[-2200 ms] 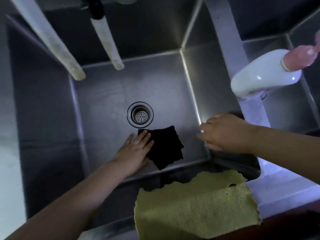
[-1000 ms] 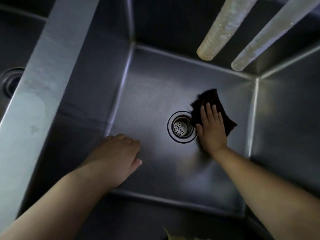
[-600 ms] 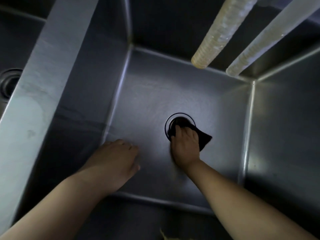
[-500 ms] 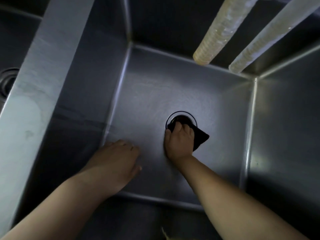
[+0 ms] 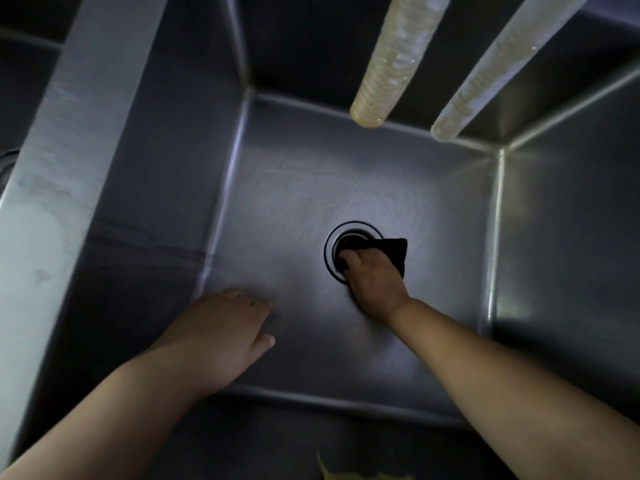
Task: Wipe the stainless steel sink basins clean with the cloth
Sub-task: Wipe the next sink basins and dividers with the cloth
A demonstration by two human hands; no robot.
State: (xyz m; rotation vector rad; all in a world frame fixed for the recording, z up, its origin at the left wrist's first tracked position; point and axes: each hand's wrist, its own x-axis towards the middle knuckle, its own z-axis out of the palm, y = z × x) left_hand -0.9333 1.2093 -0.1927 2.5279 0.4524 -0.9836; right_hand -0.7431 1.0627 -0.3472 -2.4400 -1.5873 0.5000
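Cloth (image 5: 394, 251), one small black piece, sits bunched over the drain (image 5: 332, 249) in the floor of the middle basin (image 5: 294, 188), with a dark corner sticking out to the right of the knuckles. One right hand (image 5: 375, 277) covers it, fingers curled down onto the fabric and pressing it into the drain opening, so the hand grips the cloth against the metal ring; only the left arc of that single round ring shows past the fingers. The right forearm runs back from there to the lower right corner of the view. The other hand, the left hand (image 5: 221, 332), lies well apart from the cloth on the near left part of the same basin floor, close to the corner where the floor meets the left wall; its fingers bend loosely downward and hold nothing, with the thumb tip pointing right. Faint curved wipe marks show on the steel around the drain. Above the basin's far edge hang two pale ribbed hoses (image 5: 388, 60), side by side, both slanting down from the upper right with their open ends over the back of the basin. A wide flat steel divider (image 5: 65, 174) runs along the left side, and beyond it a sliver of a second basin shows with part of a second drain (image 5: 5, 164) at the left edge. A yellow scrap (image 5: 346, 474) peeks in at the bottom edge; what it is cannot be told.
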